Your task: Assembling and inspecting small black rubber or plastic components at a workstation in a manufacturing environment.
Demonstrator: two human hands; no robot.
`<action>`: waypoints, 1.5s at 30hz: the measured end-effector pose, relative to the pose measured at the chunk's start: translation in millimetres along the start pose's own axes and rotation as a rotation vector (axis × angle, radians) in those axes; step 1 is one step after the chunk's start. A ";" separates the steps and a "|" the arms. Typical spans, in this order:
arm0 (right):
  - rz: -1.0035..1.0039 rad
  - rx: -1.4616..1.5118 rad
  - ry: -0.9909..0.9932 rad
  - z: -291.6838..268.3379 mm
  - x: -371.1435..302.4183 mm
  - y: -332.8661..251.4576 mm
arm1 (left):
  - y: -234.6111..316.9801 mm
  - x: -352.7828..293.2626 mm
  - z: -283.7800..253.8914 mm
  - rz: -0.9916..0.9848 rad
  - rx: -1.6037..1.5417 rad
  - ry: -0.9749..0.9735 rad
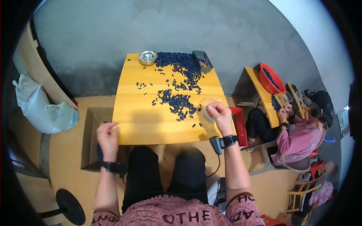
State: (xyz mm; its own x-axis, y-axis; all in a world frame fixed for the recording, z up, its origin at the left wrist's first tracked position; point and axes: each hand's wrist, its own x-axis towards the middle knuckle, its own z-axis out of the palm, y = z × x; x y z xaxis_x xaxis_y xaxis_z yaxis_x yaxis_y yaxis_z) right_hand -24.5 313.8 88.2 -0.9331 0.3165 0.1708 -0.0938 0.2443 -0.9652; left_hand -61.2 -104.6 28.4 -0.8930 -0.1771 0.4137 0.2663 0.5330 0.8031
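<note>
My right hand (pixel 221 117) is at the table's right edge, over a small clear round dish (pixel 208 115). Its thumb and fingertips are pinched together; whatever they hold is too small or hidden. Off the table's left edge, my left hand (pixel 108 138) is above an open cardboard box (pixel 89 140). Its fingers are curled in, slightly blurred, and I cannot make out anything in them. Between the hands, a loose pile of small dark blue cylindrical pieces (pixel 176 102) lies on the yellow wooden table (pixel 139 128).
A larger heap of dark pieces (pixel 175 60) lies at the far edge, between a shiny metal bowl (pixel 148 57) and a dark grey bin (pixel 203 61). A red box (pixel 241 128) stands right of the table. Another person (pixel 299 137) works farther right, near a red basin (pixel 270 78).
</note>
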 end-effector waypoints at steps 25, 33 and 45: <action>-0.185 -1.043 -0.178 -20.5 66.5 60.9 | 63.1 -19.7 153.8 -0.066 -0.405 -0.469; -0.153 -1.109 -0.155 -13.2 72.5 63.9 | 53.4 -18.1 124.5 -0.434 -0.545 -0.521; -0.183 -0.823 -0.107 -31.1 51.3 31.6 | 72.8 -36.8 115.6 -0.408 -0.664 -0.594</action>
State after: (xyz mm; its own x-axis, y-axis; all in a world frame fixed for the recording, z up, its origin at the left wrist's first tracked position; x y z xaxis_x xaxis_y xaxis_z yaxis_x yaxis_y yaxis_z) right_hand -64.5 366.3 72.6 -0.9595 0.1288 0.2507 -0.0026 0.8854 -0.4647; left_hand -50.9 36.4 22.0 -0.9507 0.2978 -0.0862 -0.1158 -0.0833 0.9898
